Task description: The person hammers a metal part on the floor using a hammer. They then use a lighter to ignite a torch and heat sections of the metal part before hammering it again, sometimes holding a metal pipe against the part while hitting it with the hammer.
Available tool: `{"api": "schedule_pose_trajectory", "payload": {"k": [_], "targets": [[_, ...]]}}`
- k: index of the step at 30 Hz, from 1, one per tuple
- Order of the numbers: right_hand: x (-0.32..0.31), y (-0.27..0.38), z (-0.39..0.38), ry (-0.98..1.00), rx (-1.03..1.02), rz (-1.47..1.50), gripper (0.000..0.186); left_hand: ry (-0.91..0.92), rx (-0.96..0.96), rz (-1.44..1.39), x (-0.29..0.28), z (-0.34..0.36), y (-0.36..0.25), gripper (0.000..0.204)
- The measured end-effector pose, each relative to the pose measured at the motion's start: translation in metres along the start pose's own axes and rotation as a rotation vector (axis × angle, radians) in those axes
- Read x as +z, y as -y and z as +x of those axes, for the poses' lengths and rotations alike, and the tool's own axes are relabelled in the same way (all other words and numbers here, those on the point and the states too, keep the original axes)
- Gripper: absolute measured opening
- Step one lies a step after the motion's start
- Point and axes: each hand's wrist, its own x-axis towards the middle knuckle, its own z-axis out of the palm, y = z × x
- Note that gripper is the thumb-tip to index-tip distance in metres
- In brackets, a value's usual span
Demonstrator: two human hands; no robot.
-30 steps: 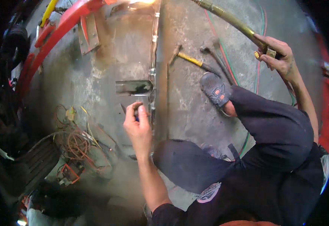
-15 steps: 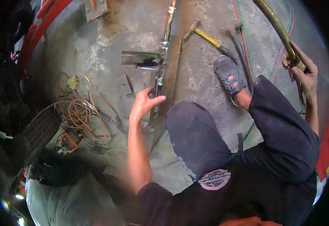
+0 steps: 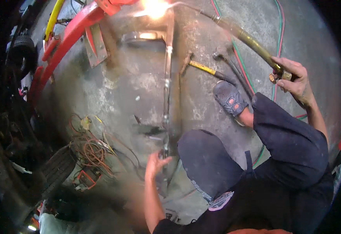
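The torch flame (image 3: 155,7) now burns bright at top centre, where before none showed. The right hand (image 3: 295,82), grip closed, holds the brass torch (image 3: 252,41) at upper right; the left hand (image 3: 155,163), fingers loosely open, touches the long steel bar (image 3: 167,85) at lower centre.

Long brass-coloured metal torch tube (image 3: 248,39), dull sheen, w/ brass fittings at the right hand (image 3: 295,84). Long grey steel bar (image 3: 167,89), rough, scorched, by the left hand (image 3: 155,165). Grey concrete floor (image 3: 139,85), matt, stained. Red painted metal frame (image 3: 73,33), semi-gloss. Yellow-handled hammer (image 3: 201,67), metal head. Green & red rubber hoses (image 3: 279,23), smooth.
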Motion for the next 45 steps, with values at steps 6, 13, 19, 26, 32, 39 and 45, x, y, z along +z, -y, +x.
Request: {"api": "schedule_pose_trajectory", "payload": {"k": [6, 13, 19, 26, 32, 39, 45], "targets": [[0.003, 0.007, 0.014, 0.102, -0.076, -0.013, 0.059, -0.012, -0.025, 0.082, 0.017, -0.036, -0.003, 0.057], [0.006, -0.005, 0.031, 0.135, -0.239, -0.101, 0.059, -0.091, -0.095, 0.000, 0.029, -0.043, 0.012, 0.058], [0.010, -0.015, 0.031, 0.149, -0.219, -0.056, 0.057, -0.077, -0.194, -0.028, 0.032, -0.040, 0.013, 0.067], [0.000, 0.004, 0.042, 0.245, -0.118, -0.226, 0.055, -0.209, -0.004, -0.016, 0.045, -0.036, -0.006, 0.057], [0.036, 0.003, 0.088, 0.367, -0.169, -0.224, 0.053, -0.793, -0.153, 0.001, 0.029, -0.072, -0.030, 0.021], [0.044, 0.024, 0.110, 0.415, -0.140, -0.241, 0.055, -0.802, 0.555, -0.073, 0.021, 0.039, -0.197, 0.011], [0.033, 0.044, 0.122, 0.450, -0.062, -0.299, 0.051, -0.873, 0.600, -0.004, -0.016, 0.136, -0.259, 0.018]]}}
